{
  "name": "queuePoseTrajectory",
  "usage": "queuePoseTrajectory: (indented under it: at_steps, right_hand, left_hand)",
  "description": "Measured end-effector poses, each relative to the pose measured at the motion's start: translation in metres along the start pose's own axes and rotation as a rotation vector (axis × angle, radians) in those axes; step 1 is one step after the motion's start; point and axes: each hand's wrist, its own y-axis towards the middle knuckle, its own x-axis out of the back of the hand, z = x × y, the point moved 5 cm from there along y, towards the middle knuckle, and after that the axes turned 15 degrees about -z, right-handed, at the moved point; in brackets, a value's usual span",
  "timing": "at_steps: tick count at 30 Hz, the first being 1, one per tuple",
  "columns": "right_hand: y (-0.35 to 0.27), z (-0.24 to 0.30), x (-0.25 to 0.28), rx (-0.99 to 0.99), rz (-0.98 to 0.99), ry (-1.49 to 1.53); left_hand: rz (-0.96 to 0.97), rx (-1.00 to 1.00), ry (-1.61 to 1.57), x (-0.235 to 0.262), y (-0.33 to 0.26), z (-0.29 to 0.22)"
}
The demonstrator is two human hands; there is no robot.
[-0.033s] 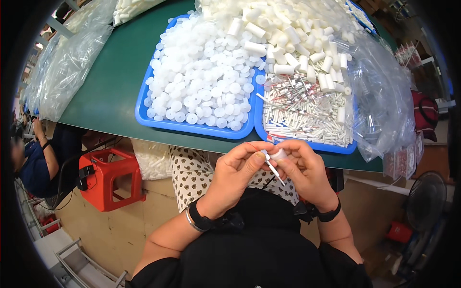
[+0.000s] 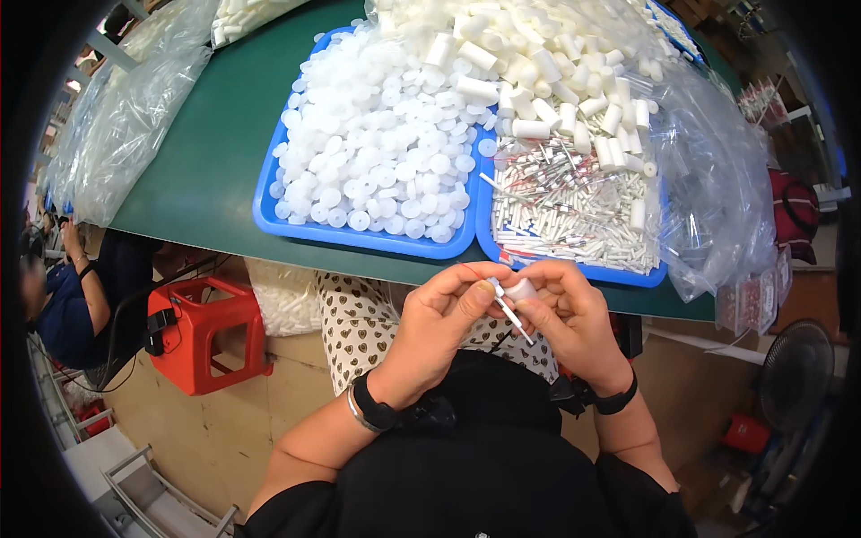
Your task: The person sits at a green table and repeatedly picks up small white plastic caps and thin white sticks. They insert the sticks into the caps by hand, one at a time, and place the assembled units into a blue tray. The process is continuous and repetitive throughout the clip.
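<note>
The left hand (image 2: pixel 439 314), near the centre of the frame, is closed in a pinch, thumb and forefinger on the upper end of a thin white rod (image 2: pixel 515 321). The rod slants toward the lower right, its far end free. Just to its right, the right hand (image 2: pixel 574 314) grips a short white cylinder (image 2: pixel 521 290) in its fingertips. Whether rod and cylinder touch is hidden by the fingers.

Both pieces are above the lap, just below the near edge of the green desk (image 2: pixel 202 152), so a slackened pinch could drop either one to the lap or floor. The rod, held only by one end, would probably tip first if knocked.

In the frame's upper middle, a blue tray (image 2: pixel 359 245) heaped with translucent discs (image 2: pixel 368 152) adjoins a second tray (image 2: pixel 619 273) of thin white sticks (image 2: pixel 574 220). White cylinders (image 2: pixel 556 72) spill over those sticks; a bump could mix them further.
</note>
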Motion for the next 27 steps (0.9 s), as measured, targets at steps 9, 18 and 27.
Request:
queuePoseTrajectory:
  at_steps: [9, 18, 27]
  right_hand:
    - [0.0, 0.013, -0.012, 0.602, -0.002, -0.569]
    - [0.004, -0.004, -0.005, -0.135, 0.051, -0.042]
    - [0.005, 0.004, 0.0, -0.236, 0.079, -0.014]
  left_hand:
    - [-0.04, 0.205, -0.183, 0.002, 0.007, 0.014]
    - [-0.089, 0.165, -0.003, 0.01, 0.006, 0.017]
    - [0.011, 0.189, -0.01, -0.001, 0.001, 0.007]
